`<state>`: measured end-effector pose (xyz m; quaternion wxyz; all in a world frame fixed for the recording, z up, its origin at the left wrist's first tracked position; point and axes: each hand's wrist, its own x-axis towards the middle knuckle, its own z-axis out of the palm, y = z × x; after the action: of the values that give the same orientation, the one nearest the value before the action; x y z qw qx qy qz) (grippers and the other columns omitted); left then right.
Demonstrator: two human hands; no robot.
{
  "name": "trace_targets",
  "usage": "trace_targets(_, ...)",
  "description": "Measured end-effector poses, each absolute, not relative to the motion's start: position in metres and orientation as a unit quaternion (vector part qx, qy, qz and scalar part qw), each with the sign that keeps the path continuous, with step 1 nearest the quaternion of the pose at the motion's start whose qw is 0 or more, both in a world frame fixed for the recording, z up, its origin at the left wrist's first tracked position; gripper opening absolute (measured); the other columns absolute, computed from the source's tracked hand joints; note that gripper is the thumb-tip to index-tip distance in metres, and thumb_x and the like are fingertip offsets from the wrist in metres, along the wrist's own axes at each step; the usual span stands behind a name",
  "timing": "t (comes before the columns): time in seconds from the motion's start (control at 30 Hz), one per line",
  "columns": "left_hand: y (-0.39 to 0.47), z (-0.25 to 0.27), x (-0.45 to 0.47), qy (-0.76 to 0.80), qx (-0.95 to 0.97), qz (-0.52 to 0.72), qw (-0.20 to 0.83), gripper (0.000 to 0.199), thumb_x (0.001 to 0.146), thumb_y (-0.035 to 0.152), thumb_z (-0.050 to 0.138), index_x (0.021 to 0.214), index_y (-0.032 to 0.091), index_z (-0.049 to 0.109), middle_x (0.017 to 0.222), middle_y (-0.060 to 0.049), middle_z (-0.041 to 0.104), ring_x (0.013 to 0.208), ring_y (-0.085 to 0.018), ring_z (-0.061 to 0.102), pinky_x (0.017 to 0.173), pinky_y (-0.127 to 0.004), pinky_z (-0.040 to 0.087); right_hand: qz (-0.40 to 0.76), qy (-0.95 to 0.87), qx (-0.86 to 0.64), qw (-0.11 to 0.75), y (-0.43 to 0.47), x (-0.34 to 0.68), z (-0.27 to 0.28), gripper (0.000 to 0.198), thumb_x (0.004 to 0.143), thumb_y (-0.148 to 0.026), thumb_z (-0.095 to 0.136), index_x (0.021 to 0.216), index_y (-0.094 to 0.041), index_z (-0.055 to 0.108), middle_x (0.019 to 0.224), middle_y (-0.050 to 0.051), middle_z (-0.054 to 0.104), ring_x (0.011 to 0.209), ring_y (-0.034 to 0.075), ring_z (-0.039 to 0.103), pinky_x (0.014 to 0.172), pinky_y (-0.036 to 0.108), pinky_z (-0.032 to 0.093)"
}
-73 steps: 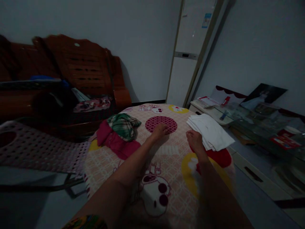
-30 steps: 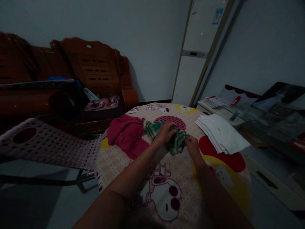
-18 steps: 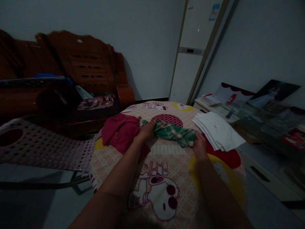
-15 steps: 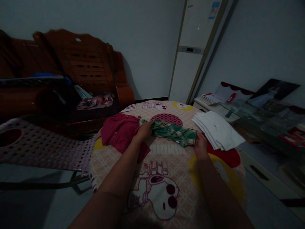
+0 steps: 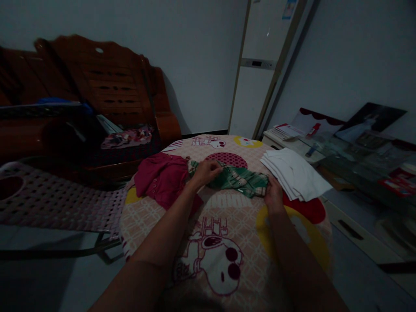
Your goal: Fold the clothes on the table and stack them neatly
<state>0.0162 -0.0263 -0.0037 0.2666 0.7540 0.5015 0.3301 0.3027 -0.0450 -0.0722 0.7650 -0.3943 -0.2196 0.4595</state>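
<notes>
A green plaid shirt (image 5: pixel 250 180) with a button front lies folded into a narrow strip across the round table. My left hand (image 5: pixel 205 173) is over its left part, with thumb and fingers curled into a pinch at the cloth near the upper edge. At the strip's right end, my right hand (image 5: pixel 274 193) grips the edge between thumb and fingers. A crumpled magenta garment (image 5: pixel 162 177) with buttons lies just left of my left hand, touching the shirt's left end. Folded white cloth (image 5: pixel 294 173) rests in a stack right of my right hand.
Under the clothes is a patterned tablecloth (image 5: pixel 227 225) with cartoon dogs. A woven chair (image 5: pixel 65 199) stands at the left, with a wooden sofa (image 5: pixel 113 95) behind. On the right is a glass-topped cabinet (image 5: pixel 351 160); a tall white air conditioner (image 5: pixel 251 91) stands at the back.
My left hand has shifted right along the shirt, its fingers now curled nearer the middle. My right hand keeps its hold on the right end. The view has moved slightly.
</notes>
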Motion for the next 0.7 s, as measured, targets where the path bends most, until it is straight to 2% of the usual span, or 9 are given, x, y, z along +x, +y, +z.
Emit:
trace_targets(0.07,-0.029,-0.01,0.025,0.417,0.8,0.22,0.37,0.022,0.085,0.032,0.057,0.081,0.015,0.07,0.068,-0.001,0.069,0.06,-0.015,0.062,0.059,-0.023,0.046,0.476,-0.22,-0.394,0.755,-0.045,0.304,-0.074,0.014,0.074,-0.028,0.075,0.076,-0.016,0.066,0.071,-0.001,0.07,0.065,0.014,0.066,0.062,0.027,0.055)
trace_targets(0.1,-0.029,-0.013,0.028,0.39,0.818,0.175,0.385,0.02,0.083,0.029,0.058,0.082,0.015,0.072,0.068,-0.001,0.07,0.061,-0.015,0.063,0.059,-0.023,0.046,0.48,-0.22,-0.393,0.753,-0.044,0.305,-0.076,0.016,0.074,-0.029,0.075,0.077,-0.016,0.066,0.071,0.0,0.071,0.065,0.015,0.066,0.062,0.027,0.055)
trace_targets(0.17,-0.029,-0.019,0.031,0.382,0.847,0.142,0.34,0.018,0.077,0.022,0.06,0.085,0.016,0.075,0.075,-0.002,0.073,0.069,-0.017,0.066,0.065,-0.023,0.048,0.48,-0.216,-0.396,0.753,-0.043,0.308,-0.077,0.017,0.073,-0.03,0.075,0.077,-0.016,0.066,0.071,0.0,0.071,0.065,0.015,0.066,0.062,0.027,0.055)
trace_targets(0.3,-0.022,-0.024,0.027,0.437,0.862,0.204,0.154,0.031,0.077,0.017,0.058,0.101,0.02,0.076,0.104,-0.005,0.076,0.099,-0.024,0.068,0.088,-0.031,0.051,0.463,-0.236,-0.417,0.746,-0.042,0.31,-0.079,0.019,0.071,-0.031,0.076,0.077,-0.016,0.065,0.069,-0.001,0.07,0.062,0.014,0.065,0.061,0.027,0.055)
trace_targets(0.37,-0.02,-0.027,0.025,0.45,0.859,0.218,0.104,0.035,0.077,0.015,0.057,0.108,0.021,0.074,0.114,-0.007,0.073,0.109,-0.025,0.066,0.097,-0.035,0.05,0.448,-0.255,-0.424,0.745,-0.042,0.308,-0.078,0.02,0.071,-0.031,0.076,0.077,-0.016,0.065,0.067,-0.002,0.069,0.061,0.013,0.063,0.061,0.027,0.055)
trace_targets(0.57,-0.019,-0.047,0.026,0.448,0.852,0.259,0.076,0.049,0.076,0.011,0.06,0.125,0.015,0.063,0.136,-0.016,0.062,0.127,-0.029,0.058,0.113,-0.045,0.042,0.43,-0.255,-0.409,0.764,-0.044,0.299,-0.071,0.014,0.072,-0.027,0.074,0.073,-0.017,0.065,0.066,-0.002,0.068,0.061,0.013,0.063,0.065,0.027,0.056)
trace_targets(0.7,-0.017,-0.052,0.025,0.452,0.851,0.258,0.075,0.039,0.079,0.01,0.058,0.116,0.014,0.066,0.142,-0.019,0.057,0.135,-0.029,0.053,0.118,-0.048,0.035,0.434,-0.254,-0.409,0.762,-0.044,0.298,-0.071,0.013,0.072,-0.025,0.075,0.071,-0.017,0.064,0.065,-0.002,0.067,0.059,0.012,0.062,0.063,0.026,0.056)
